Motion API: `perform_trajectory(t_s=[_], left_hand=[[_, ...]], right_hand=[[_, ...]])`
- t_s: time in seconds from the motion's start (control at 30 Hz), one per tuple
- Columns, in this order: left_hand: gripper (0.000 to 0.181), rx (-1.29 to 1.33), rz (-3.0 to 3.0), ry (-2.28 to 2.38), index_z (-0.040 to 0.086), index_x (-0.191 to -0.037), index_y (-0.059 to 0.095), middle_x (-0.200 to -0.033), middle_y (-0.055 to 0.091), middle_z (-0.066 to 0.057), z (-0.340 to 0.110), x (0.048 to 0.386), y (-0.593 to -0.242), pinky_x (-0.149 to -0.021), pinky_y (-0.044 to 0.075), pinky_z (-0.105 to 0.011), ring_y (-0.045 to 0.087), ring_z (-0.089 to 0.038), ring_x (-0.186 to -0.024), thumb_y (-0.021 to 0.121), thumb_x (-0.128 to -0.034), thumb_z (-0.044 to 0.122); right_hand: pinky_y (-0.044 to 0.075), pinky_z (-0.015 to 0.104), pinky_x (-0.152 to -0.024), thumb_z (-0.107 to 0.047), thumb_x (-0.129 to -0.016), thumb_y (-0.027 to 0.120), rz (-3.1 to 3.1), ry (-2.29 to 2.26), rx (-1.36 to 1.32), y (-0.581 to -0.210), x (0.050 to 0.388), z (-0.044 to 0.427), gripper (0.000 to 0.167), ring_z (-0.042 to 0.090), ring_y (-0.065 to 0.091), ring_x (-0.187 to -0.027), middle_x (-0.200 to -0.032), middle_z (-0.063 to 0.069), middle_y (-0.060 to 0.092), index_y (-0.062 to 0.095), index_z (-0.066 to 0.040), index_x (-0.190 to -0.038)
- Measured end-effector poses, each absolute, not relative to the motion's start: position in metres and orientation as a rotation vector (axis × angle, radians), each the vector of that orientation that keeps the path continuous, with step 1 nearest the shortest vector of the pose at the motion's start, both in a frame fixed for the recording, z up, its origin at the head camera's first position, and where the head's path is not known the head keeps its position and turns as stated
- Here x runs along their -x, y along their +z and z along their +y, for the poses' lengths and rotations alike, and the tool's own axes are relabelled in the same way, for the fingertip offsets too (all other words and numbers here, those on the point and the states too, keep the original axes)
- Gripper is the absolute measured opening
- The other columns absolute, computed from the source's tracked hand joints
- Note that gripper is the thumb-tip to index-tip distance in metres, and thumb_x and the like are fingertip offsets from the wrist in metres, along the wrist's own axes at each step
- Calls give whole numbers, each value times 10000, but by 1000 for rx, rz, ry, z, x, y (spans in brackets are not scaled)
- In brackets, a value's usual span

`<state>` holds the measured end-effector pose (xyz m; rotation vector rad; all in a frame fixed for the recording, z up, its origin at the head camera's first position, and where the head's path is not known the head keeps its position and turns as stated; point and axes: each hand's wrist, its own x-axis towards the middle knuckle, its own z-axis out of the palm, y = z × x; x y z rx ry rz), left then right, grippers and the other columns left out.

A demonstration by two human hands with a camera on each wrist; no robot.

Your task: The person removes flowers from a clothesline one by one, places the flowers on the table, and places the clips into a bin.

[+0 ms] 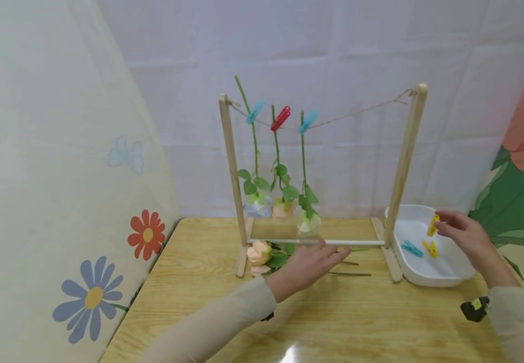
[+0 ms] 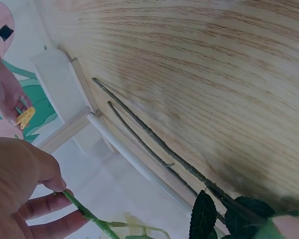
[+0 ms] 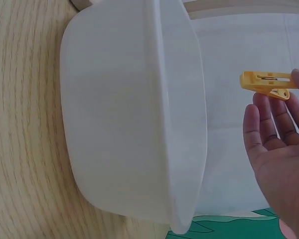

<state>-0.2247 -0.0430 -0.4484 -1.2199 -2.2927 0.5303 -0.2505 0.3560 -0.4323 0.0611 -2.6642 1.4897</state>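
My left hand (image 1: 308, 266) is low at the front of a wooden frame, pinching a green flower stem (image 2: 92, 215) between thumb and fingers. Beside it on the table lie peach roses (image 1: 258, 253), their dark stems (image 2: 149, 133) stretching to the right. Above the white basin (image 1: 463, 272), my right hand (image 1: 466, 239) pinches a yellow clothespin (image 3: 266, 80). Inside the basin are a blue clothespin (image 1: 411, 249) and another yellow clothespin (image 1: 430, 249). The bloom on the held stem is mostly hidden in the head view.
A string (image 1: 357, 112) spans the wooden frame's posts (image 1: 406, 164). From it hang a bluish flower (image 1: 258, 206), a peach flower (image 1: 283, 207) and a white flower (image 1: 309, 223), head down, clipped by two blue clothespins (image 1: 308, 122) and a red clothespin (image 1: 281, 119). A white crossbar (image 1: 352, 243) runs low.
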Motion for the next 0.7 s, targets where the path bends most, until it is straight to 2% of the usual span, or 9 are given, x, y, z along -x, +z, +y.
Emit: perform_trajectory(t_s=[0.07, 0.17, 0.23, 0.3, 0.4, 0.47, 0.6, 0.7], left_hand=[[658, 1215, -2296, 535, 244, -1568, 364, -1281, 611, 84, -42, 226, -449, -420, 328, -187, 638, -116, -1031, 657, -991, 126], [657, 1212, -2301, 539, 243, -1562, 378, -1281, 613, 78, -40, 227, -450, -417, 330, -193, 643, -127, -1038, 664, -984, 114], [658, 1210, -2304, 538, 242, -1553, 389, -1279, 615, 73, -39, 228, -451, -414, 333, -194, 647, -138, -1035, 671, -976, 96], [650, 1210, -2299, 534, 238, -1540, 404, -1275, 619, 69, -37, 229, -452, -411, 343, -196, 651, -148, -1032, 675, -970, 82], [630, 1210, -2294, 522, 241, -1515, 429, -1267, 623, 65, -35, 229, -454, -408, 353, -194, 650, -152, -1021, 680, -963, 68], [624, 1214, -2298, 519, 244, -1501, 441, -1248, 624, 66, -34, 229, -455, -403, 347, -186, 643, -143, -997, 682, -957, 56], [659, 1225, -2333, 529, 244, -1492, 438, -1214, 617, 66, -32, 228, -457, -395, 313, -164, 624, -128, -965, 696, -928, 24], [671, 1221, -2352, 553, 242, -1499, 421, -1187, 609, 71, -31, 227, -458, -395, 299, -164, 610, -114, -947, 702, -927, 34]], right_hand=[[467, 169, -776, -349, -1044, 560, -2668, 1488, -48, -433, 251, 357, 636, -126, 546, -851, -969, -331, 506, 378, 78, -1479], [491, 318, -881, -385, -1039, 559, -2682, 1482, -20, -433, 252, 359, 676, -131, 532, -844, -1005, -292, 511, 366, 77, -1493], [481, 442, -929, -412, -1037, 550, -2700, 1462, -7, -433, 254, 360, 699, -138, 515, -840, -1075, -199, 543, 357, 75, -1501], [460, 516, -938, -434, -1036, 540, -2718, 1432, 1, -433, 255, 360, 715, -137, 488, -846, -1168, -49, 570, 356, 75, -1504], [469, 482, -917, -435, -1042, 525, -2740, 1380, 5, -434, 257, 361, 707, -130, 454, -866, -1312, 186, 536, 361, 79, -1500], [470, 433, -894, -426, -1046, 516, -2750, 1360, 7, -434, 258, 361, 697, -123, 435, -878, -1371, 278, 489, 364, 83, -1497], [480, 420, -889, -404, -1055, 497, -2761, 1352, 6, -435, 260, 361, 677, -111, 450, -884, -1407, 343, 453, 361, 94, -1494], [484, 508, -926, -392, -1060, 483, -2758, 1356, 7, -437, 261, 359, 669, 47, 540, -963, -1416, 363, 444, 356, 104, -1491]])
